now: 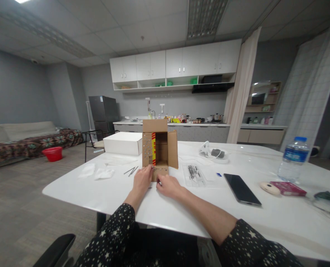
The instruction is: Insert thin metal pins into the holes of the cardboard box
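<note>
An open brown cardboard box [162, 146] stands in front of me, its opening towards me and its flaps folded out. Rows of small shiny bits dot its left flap, beside a yellow and red strip. My left hand [142, 178] has its fingertips closed on the left edge of the front flap [161, 173]. Against that flap's lower right part, my right hand [169, 185] is closed with thumb and finger pinched; anything between them is too small to name. Several thin dark rods [131, 171] lie left of my left hand.
Left are a white box [123, 143] and crumpled white tissues [104, 173]. To the right lie a clear tray of small dark pieces [194, 174], a white device [217, 154], a phone [242, 189], a purple-red packet [289, 188] and an upright water bottle [293, 161].
</note>
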Available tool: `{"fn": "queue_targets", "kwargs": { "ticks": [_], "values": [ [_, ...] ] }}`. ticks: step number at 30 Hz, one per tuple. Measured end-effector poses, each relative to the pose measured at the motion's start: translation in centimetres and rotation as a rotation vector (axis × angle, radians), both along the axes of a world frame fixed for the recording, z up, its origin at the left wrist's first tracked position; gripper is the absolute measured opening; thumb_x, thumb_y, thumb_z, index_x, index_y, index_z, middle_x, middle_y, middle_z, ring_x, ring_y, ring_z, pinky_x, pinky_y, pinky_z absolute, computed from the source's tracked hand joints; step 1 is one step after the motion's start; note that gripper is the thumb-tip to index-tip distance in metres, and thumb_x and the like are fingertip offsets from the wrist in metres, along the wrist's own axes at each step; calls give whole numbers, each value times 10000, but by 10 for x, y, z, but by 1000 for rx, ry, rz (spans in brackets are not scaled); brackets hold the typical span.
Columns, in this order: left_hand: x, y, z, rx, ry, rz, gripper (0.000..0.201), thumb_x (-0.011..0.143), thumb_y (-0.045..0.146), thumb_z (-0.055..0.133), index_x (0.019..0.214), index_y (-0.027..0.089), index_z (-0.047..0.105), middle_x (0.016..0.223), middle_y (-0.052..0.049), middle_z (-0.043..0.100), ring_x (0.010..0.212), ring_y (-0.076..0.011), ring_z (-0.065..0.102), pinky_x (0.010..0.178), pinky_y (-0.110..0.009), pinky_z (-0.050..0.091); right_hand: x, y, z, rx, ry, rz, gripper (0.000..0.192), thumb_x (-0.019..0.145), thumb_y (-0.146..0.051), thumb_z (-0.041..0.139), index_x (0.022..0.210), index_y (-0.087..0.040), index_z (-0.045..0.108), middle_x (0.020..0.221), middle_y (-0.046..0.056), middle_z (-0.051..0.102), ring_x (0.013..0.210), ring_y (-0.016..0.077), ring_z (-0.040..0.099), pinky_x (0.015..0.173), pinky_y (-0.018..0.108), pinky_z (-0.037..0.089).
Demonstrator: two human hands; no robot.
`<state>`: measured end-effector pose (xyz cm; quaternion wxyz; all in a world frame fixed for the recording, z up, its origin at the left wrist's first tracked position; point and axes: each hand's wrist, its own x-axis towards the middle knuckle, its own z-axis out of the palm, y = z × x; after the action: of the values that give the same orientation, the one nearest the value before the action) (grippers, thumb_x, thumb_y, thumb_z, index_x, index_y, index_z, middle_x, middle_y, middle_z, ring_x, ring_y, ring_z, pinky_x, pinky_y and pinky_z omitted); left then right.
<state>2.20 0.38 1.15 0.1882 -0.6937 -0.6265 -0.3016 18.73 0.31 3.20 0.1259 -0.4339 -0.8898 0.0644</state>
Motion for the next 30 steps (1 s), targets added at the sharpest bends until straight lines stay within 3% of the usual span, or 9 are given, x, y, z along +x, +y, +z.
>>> {"fn": "queue_targets", "kwargs": {
  "ticks": [10,30],
  "values": [
    [3,-2,3,-29,-23,6,223,992,237,392,1043,211,608,845,-69,718,841,-219,680,744,-314,454,-1,3,-3,21,10,8,232,892,-279,434,1049,-212,590,1017,85,709,907,235,661,697,313,404],
    [-1,6,-6,-27,-5,-131,227,985,228,403,1058,215,618,997,-82,729,946,-212,669,845,-344,489,-1,4,-5,37,-5,13,270,893,-292,433,1090,-195,590,1046,112,703,930,247,664,728,324,430]
  ]
}}
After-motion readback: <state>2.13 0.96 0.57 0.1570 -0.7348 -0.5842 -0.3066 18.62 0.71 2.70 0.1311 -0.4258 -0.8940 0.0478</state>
